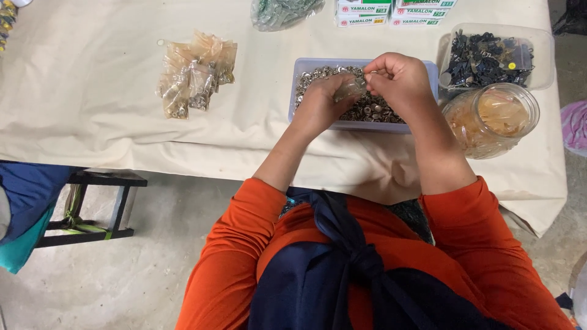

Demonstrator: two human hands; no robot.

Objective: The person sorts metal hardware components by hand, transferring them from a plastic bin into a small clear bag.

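My left hand (321, 104) holds a small clear plastic bag (351, 88) over a pale blue tray (298, 67) filled with small silver metal snap buttons (373, 110). My right hand (397, 76) is pinched at the top of that bag, fingers closed on its mouth or a small button; which one is too small to tell. Both hands meet above the tray's middle. My forearms in orange sleeves reach over the table edge.
A pile of small filled clear bags (194, 73) lies to the left on the cream cloth (92, 91). A clear jar (492, 119) of empty bags and a tub of dark parts (489, 58) stand right. Boxes (391, 12) sit behind. A black stool (101, 205) is below left.
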